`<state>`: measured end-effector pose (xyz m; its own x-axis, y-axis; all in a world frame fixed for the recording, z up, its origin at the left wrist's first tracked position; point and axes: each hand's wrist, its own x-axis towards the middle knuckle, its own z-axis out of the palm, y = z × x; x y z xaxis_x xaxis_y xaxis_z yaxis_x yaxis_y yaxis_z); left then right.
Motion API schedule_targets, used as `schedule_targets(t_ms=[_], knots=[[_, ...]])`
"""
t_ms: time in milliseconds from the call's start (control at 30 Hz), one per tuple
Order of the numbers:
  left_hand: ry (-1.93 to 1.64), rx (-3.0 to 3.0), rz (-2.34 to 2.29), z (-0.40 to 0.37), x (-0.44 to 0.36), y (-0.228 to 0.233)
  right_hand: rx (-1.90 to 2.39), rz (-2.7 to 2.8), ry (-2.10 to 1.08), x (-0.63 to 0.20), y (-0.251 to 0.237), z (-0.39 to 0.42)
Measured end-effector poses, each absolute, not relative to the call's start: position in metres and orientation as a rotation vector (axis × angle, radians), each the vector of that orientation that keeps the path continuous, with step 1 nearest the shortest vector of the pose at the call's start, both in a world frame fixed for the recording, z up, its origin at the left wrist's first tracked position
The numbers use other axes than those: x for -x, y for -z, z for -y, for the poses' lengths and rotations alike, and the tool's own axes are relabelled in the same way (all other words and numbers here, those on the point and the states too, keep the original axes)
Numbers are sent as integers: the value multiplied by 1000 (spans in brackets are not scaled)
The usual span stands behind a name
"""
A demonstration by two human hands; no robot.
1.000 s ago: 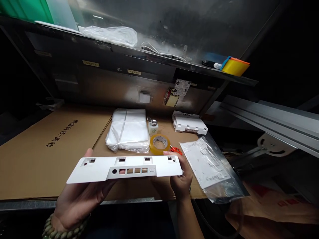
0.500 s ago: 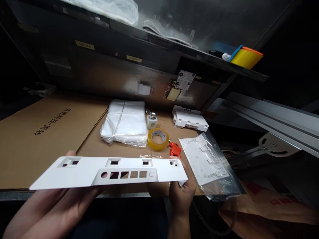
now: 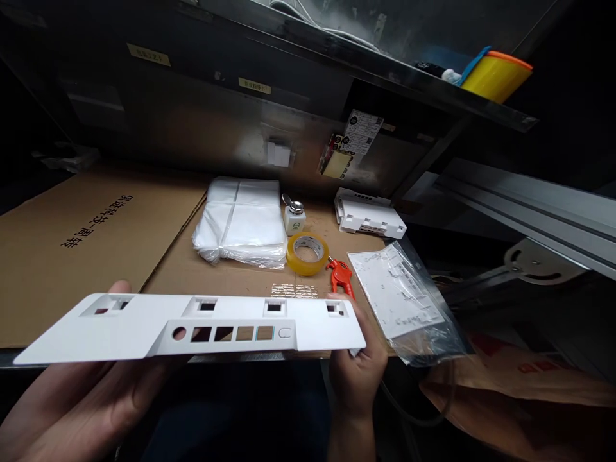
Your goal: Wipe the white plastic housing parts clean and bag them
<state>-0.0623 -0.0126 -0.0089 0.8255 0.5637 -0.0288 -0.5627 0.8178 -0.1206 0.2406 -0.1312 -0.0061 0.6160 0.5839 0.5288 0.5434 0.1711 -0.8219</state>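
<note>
Dim workbench (image 3: 96, 212) under metal shelf (image 3: 366, 64)

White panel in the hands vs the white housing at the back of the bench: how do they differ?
The white panel is held in the air by the left hand and right hand; the white housing rests untouched on the cardboard. The panel looks thin and flat, the housing boxier. Both are white plastic with cutouts.

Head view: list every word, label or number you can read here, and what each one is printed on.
Cardboard sheet: a row of black Chinese characters, seen sideways, too skewed to quote reliably.
Yellow label on the dark back panel: too small to read.
Second yellow label: Chinese characters, blurred.
Printed stickers: codes and fine print, illegible.
Small bottle: green round mark, no legible words.
White panel, held by left hand and right hand: no text.
</note>
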Motion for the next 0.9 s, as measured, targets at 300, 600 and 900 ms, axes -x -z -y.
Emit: schedule_targets(t_ms=[300, 600, 900], knots=[[-511, 170, 120, 16, 57, -1, 1412, 980, -90, -237, 1, 133], [-513, 164, 97, 17, 53, -4, 1379, 964, -120, -238, 5, 133], [-539, 146, 69, 23, 42, -18, 1360, 981, -139, -239, 7, 133]])
